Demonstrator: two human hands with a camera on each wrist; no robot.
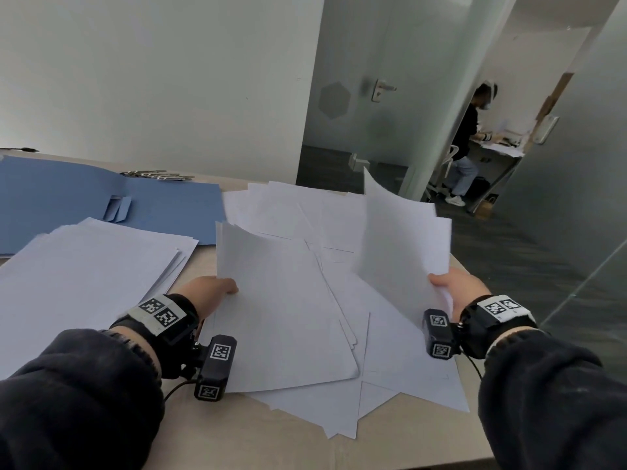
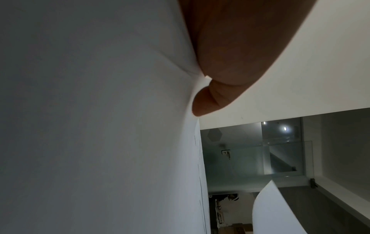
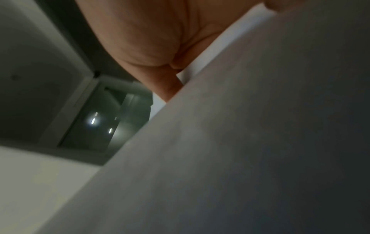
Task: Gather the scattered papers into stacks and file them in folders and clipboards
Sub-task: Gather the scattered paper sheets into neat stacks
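Loose white sheets (image 1: 305, 212) lie scattered over the middle and right of the table. My left hand (image 1: 217, 290) pinches the left edge of a thin bundle of sheets (image 1: 281, 310), thumb on top; that bundle fills the left wrist view (image 2: 100, 126). My right hand (image 1: 451, 290) grips the lower corner of another few sheets (image 1: 400, 239), lifted and curling upward, seen as grey paper (image 3: 260, 142) in the right wrist view. A gathered stack of paper (image 1: 84, 266) lies at the left. An open blue folder (image 1: 68, 198) lies behind it.
The beige table's (image 1: 271, 442) right edge runs just past my right hand. Metal clips (image 1: 156, 175) lie behind the folder near the white wall. Beyond a glass door (image 1: 383, 96), a person (image 1: 468, 140) sits at another desk.
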